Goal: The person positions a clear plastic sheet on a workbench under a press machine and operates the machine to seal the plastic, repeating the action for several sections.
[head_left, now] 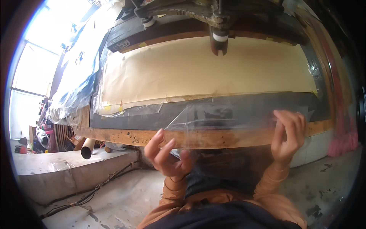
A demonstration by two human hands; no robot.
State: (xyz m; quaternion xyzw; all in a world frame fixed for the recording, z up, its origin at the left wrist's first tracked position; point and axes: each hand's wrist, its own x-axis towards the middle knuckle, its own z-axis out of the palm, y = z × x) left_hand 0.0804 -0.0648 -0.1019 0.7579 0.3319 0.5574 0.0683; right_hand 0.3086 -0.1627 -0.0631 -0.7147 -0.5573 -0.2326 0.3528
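Note:
A thin clear plastic sheet stretches between my hands over the front edge of the table, and the dark surface shows through it. My left hand has its fingers curled at the sheet's left edge, where a bright slanting crease runs up from the fingertips. On the other side, my right hand pinches the sheet's right part, thumb and fingers bent together. Behind the sheet lies a broad cream panel, bordered by wrinkled clear film and bits of yellow tape.
The table has a worn wooden front rail. Above the panel hangs a dark metal arm with a white ring. At left are draped plastic, a cardboard tube and black cables. Pink material hangs at right.

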